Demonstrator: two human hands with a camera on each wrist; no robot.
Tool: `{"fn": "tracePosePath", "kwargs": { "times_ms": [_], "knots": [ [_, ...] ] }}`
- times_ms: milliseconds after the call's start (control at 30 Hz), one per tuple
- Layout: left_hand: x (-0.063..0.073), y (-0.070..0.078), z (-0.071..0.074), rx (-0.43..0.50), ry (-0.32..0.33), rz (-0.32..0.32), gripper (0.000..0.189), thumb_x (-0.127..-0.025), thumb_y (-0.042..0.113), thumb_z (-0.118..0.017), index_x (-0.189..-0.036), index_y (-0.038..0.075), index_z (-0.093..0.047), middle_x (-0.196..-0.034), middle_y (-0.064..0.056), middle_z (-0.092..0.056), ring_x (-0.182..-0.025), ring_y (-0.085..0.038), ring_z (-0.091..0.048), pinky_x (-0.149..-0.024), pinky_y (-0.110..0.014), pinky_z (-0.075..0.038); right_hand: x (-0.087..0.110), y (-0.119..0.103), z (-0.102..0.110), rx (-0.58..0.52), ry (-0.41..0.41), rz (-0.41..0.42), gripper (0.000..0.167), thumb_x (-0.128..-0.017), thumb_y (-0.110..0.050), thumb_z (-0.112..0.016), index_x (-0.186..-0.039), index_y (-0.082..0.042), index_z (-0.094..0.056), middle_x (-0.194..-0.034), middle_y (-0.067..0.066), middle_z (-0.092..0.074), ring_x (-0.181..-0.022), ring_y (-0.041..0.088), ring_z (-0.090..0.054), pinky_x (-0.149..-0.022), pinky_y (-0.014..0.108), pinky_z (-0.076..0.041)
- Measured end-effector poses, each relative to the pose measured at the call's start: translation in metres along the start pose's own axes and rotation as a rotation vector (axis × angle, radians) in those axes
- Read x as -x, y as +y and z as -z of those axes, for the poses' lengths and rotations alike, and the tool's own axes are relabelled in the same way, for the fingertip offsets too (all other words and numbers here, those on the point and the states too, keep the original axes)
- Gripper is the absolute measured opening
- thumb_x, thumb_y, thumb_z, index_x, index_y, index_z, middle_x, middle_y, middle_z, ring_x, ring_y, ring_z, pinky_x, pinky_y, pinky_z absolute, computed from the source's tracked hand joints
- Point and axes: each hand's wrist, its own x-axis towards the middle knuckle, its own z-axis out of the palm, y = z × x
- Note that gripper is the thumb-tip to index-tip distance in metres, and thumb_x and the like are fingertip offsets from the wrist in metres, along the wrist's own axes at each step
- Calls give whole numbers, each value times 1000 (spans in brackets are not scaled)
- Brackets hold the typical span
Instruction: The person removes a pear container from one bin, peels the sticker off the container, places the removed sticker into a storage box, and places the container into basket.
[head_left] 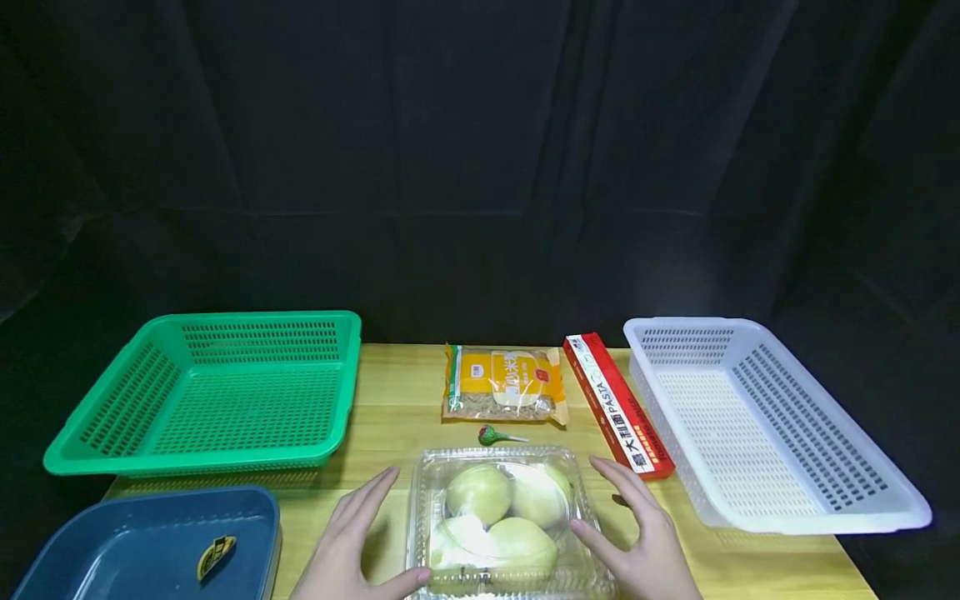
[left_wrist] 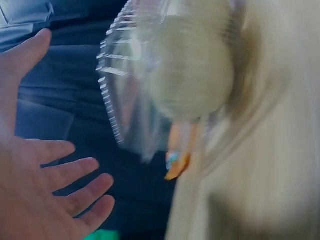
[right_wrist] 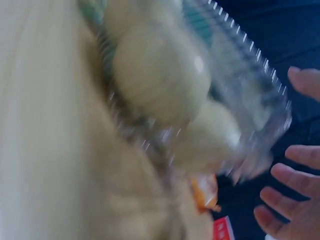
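Head: clear plastic box (head_left: 495, 454) holding pale round fruits (head_left: 480, 492) between left hand (head_left: 348, 546) and right hand (head_left: 641, 542). Both unclenched, grasping nothing. Lollipop (head_left: 488, 434) ahead, between hands. Blue tray (head_left: 135, 537) left of left hand; red pasta box (head_left: 618, 404) ahead of right hand.
Left wrist: fingers spread, box apart from palm.
Right wrist: box blurred, apart from fingertips (right_wrist: 268, 215).

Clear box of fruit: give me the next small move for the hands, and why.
Probably bring the left hand and right hand inward against the clear box: they flank it, open, and both wrist views show gaps between hand and box.
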Motion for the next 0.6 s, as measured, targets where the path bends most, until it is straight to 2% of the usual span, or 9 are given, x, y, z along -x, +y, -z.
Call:
{"fn": "tracePosePath", "kwargs": {
  "times_ms": [100,233,333,433,533,600],
  "knots": [
    [-6,2,-8,51,-30,91,110,-75,58,-91,-163,15,-42,-162,-11,-49,-142,-43,-48,-104,-74,-47,2,11,-4,-36,-23,1,76,-84,-16,-91,-152,-21,-58,-148,5,-59,-124,-2,-52,-87,24,-56],
    [-7,0,-18,69,-74,178,116,-74,59,-91,-166,15,-36,-168,-11,-42,-145,-43,-44,-107,-73,-44,5,20,-10,-94,-57,-25,75,-84,-14,-90,-151,-13,-57,-147,9,-57,-106,5,-56,-72,26,-54],
    [-8,-4,-23,80,-106,198,121,-74,60,-91,-168,13,-32,-170,-12,-37,-147,-45,-41,-109,-74,-42,8,23,-15,-132,-77,-32,74,-85,-13,-87,-152,-10,-56,-147,9,-55,-99,4,-56,-68,24,-52],
    [-8,-8,-28,109,-135,209,125,-72,59,-91,-169,11,-28,-171,-13,-34,-148,-48,-39,-110,-76,-40,9,25,-19,-164,-96,-13,77,-85,-13,-85,-155,-9,-52,-151,13,-51,-98,3,-59,-68,24,-54],
    [-7,-12,-34,140,-171,198,129,-72,57,-93,-169,9,-24,-173,-16,-31,-146,-52,-39,-107,-78,-41,11,27,-22,-184,-124,6,87,-83,-14,-85,-160,-9,-45,-157,20,-45,-98,5,-64,-76,27,-59],
    [-6,-16,-38,158,-197,163,131,-72,56,-93,-170,7,-21,-174,-19,-25,-144,-55,-39,-104,-80,-42,12,29,-24,-187,-152,15,95,-81,-15,-85,-164,-11,-39,-161,25,-40,-107,15,-66,-83,31,-60]
  ]
}}
